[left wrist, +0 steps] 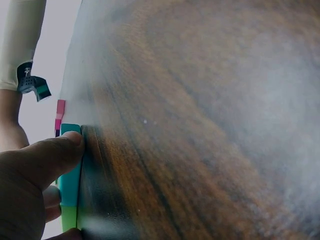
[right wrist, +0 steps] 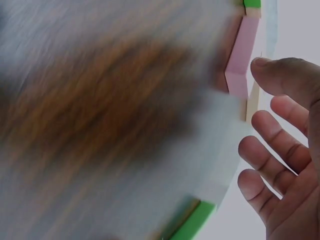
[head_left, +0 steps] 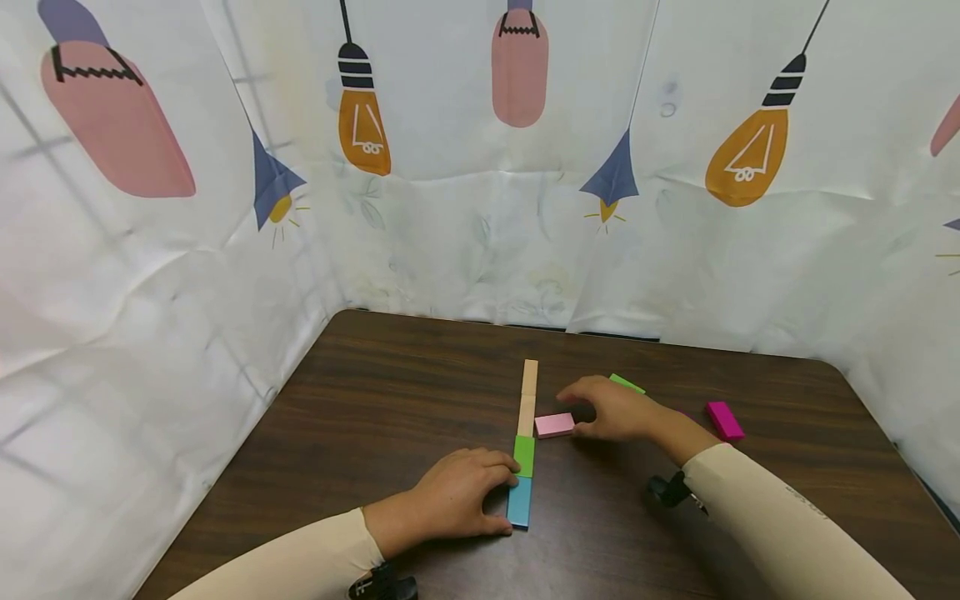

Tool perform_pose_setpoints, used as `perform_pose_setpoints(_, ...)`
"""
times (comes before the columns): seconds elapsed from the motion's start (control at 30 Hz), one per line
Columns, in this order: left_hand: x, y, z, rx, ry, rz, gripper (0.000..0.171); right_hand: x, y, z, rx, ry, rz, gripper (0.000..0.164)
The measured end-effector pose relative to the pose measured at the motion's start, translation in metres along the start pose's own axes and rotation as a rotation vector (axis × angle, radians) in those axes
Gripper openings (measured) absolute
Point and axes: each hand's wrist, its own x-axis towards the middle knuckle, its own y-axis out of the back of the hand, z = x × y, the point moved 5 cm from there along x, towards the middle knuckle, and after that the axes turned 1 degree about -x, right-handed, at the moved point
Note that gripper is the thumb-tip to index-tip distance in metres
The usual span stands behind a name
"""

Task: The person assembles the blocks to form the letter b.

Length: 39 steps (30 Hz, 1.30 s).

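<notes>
A straight row runs away from me on the table: a blue block (head_left: 519, 502) nearest, then a green block (head_left: 524, 456), then two pale wooden blocks (head_left: 528, 398). My left hand (head_left: 457, 496) lies along the row's left side, thumb at the blue block's near end and fingertips at the green one. In the left wrist view, the thumb overlaps the blue block (left wrist: 70, 185). Beside the row's right side sits a light pink block (head_left: 555, 425), slightly angled. My right hand (head_left: 615, 408) hovers with spread fingers, its thumb tip close to the pink block (right wrist: 242, 47).
Behind the right hand, another green block (head_left: 627, 383) is partly hidden. A magenta block (head_left: 725, 421) lies farther right, beyond the right forearm. The dark wood-grain table (head_left: 360, 417) meets a white patterned curtain (head_left: 465, 242) at the back and left.
</notes>
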Motion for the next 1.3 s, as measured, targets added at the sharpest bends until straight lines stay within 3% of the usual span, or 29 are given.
perform_pose_setpoints(0.6, 0.0, -0.002, -0.001, 0.003, 0.011, -0.013, 0.051, -0.036, 0.029, 0.048, -0.005, -0.132, 0.111, 0.05)
perform_pose_setpoints(0.9, 0.0, -0.002, -0.001, -0.001, 0.006, -0.009, 0.051, -0.037, 0.029, 0.069, -0.044, -0.205, 0.177, 0.048)
perform_pose_setpoints(1.3, 0.0, 0.0, 0.0, -0.002, -0.005, -0.001, 0.051, -0.03, 0.023, 0.083, -0.033, -0.279, 0.139, 0.053)
